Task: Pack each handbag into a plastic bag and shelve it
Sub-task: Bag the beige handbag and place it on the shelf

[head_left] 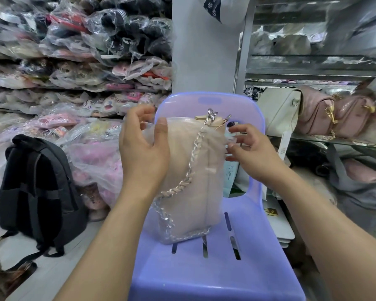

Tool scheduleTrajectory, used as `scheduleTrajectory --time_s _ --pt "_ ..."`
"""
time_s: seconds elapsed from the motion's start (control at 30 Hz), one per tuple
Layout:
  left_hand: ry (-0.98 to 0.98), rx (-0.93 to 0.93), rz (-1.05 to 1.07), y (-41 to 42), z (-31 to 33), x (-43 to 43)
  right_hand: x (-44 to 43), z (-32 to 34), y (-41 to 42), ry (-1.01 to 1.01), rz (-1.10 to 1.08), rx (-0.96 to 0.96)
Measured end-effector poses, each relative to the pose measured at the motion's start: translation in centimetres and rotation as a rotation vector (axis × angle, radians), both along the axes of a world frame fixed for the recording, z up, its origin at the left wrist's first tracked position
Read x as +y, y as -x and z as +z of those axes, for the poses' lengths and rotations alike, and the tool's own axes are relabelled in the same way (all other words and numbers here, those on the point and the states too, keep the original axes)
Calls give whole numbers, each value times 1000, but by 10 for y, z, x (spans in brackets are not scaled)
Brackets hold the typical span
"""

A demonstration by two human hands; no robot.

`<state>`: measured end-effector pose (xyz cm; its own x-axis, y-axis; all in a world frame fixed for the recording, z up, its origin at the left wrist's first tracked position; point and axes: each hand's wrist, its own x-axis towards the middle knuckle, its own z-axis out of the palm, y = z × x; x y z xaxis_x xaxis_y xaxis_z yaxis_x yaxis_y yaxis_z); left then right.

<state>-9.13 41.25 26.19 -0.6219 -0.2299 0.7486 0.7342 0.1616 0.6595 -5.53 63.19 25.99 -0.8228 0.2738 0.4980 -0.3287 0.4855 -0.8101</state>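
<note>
Fingers (139, 114) of the left hand (142, 153) curl round the upper left edge of a clear plastic bag (155, 218), with the thumb pressed flat on its front, so that hand grips the bag. The right hand (255, 157) is at the bag's upper right edge with its fingers (239, 129) spread and loosely bent, tips at the plastic; whether they pinch it or only touch it cannot be told. On the left, wall shelves (74, 61) are piled with goods in clear wrapping (too blurred to name singly). On the right stands a metal rack (313, 68) carrying a pale grey bag (278, 109) and pink quilted bags (317, 111) side by side. In the middle is a lilac plastic chair (215, 274), and to its left on the floor a black backpack (37, 187) stands upright. The beige handbag (200, 181) stands on end on the chair seat, between the two hands, its lower part and most of its length inside the plastic bag and its top end poking out of the bag's mouth. Its braided chain strap (191, 168) runs slantwise down the front under the plastic and along the bottom. A silver metal ring (212, 112) shows at the exposed top.
</note>
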Motion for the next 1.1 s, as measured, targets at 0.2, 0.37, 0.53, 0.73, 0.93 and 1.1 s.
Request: scheduleTrajectory --time_s 0.2,0.37,0.53,0.73,0.93,1.1 --pt "-230 -598 -331 9 -7 2 3 0 -1 33 -185 173" --pt "-204 -365 -208 3 2 7 1 21 -1 114 -360 388" --pt "-159 -84 -50 -2 14 -1 -5 29 3 309 -330 415" --pt "-187 22 -36 -3 23 -4 -20 24 3 592 -43 357" --pt "-157 -152 -99 -4 15 4 -24 22 5 425 -152 337" --pt "38 -56 35 -3 18 -6 -14 27 -2 491 -227 464"
